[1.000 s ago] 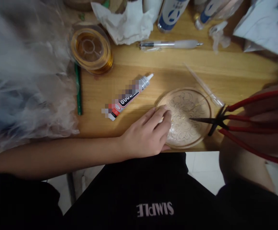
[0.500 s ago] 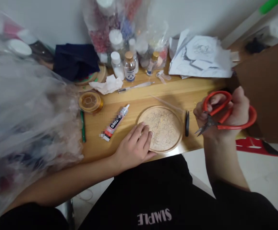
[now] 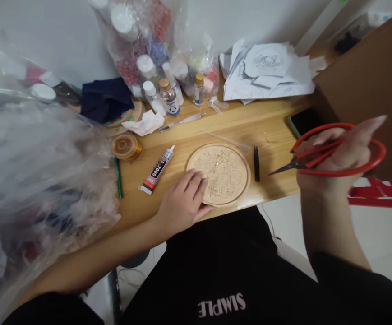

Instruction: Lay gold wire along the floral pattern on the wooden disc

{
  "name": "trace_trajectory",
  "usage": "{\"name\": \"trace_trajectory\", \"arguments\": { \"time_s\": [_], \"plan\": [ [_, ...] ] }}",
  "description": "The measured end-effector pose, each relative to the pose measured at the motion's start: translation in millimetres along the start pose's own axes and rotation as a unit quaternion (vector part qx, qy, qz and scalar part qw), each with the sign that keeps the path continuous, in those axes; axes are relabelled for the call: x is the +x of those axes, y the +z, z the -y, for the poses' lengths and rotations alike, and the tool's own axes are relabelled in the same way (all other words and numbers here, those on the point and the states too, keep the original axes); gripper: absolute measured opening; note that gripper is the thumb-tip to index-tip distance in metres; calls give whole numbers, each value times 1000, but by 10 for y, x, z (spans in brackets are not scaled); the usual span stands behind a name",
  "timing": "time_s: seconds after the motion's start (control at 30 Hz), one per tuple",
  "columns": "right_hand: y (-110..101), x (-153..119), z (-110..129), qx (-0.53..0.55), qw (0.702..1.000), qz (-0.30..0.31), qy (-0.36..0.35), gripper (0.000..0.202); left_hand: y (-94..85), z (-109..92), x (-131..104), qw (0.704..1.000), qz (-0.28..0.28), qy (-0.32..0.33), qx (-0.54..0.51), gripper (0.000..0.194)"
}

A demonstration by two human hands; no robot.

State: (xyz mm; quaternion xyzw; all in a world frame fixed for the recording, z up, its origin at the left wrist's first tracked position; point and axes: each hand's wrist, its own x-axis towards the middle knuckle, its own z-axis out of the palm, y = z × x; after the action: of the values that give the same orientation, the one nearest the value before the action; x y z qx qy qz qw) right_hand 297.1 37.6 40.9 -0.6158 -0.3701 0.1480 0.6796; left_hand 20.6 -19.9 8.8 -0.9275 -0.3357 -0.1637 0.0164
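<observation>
My right hand (image 3: 344, 151) is closed round the red-handled scissors (image 3: 373, 153), fingers through the loops. The dark blades point left over the desk and look closed together. My left hand (image 3: 185, 198) grips the left edge of a round wooden board (image 3: 231, 174), fingers on top and the thumb along the near rim. Curling line drawings cover the board, and a small bit of gold (image 3: 218, 163) lies near its middle. Black tweezers (image 3: 256, 164) lie between the board and the scissors. Left of the board is a glue tube (image 3: 158, 170).
Behind stand small bottles (image 3: 170, 97), a pen (image 3: 182, 122) and crumpled tissue (image 3: 145, 123). A gold wire spool (image 3: 126, 147) and plastic bags (image 3: 47, 158) are at left. Papers (image 3: 266, 72), a phone (image 3: 304, 123) and a cardboard panel (image 3: 368, 99) are at right.
My right hand has moved right with the scissors and turned, so the blades point more to the left. The view has shifted, showing the phone. My left hand stays on the board.
</observation>
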Motion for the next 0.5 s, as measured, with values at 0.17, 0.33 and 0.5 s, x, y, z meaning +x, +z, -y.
{"name": "trace_trajectory", "arguments": {
  "time_s": [0.17, 0.33, 0.5],
  "plan": [
    [-231, 66, -27, -33, 989, -54, -133, 60, -26, 39, -28, 994, 17, -54, -89, 48],
    [-524, 214, 16, -56, 975, 74, -200, 32, -17, 50, -81, 996, 24, -54, -69, 50],
    [-791, 382, -104, -380, 816, 238, -364, 17, -30, 52, -80, 998, 30, -38, -47, 49]
  ]
}}
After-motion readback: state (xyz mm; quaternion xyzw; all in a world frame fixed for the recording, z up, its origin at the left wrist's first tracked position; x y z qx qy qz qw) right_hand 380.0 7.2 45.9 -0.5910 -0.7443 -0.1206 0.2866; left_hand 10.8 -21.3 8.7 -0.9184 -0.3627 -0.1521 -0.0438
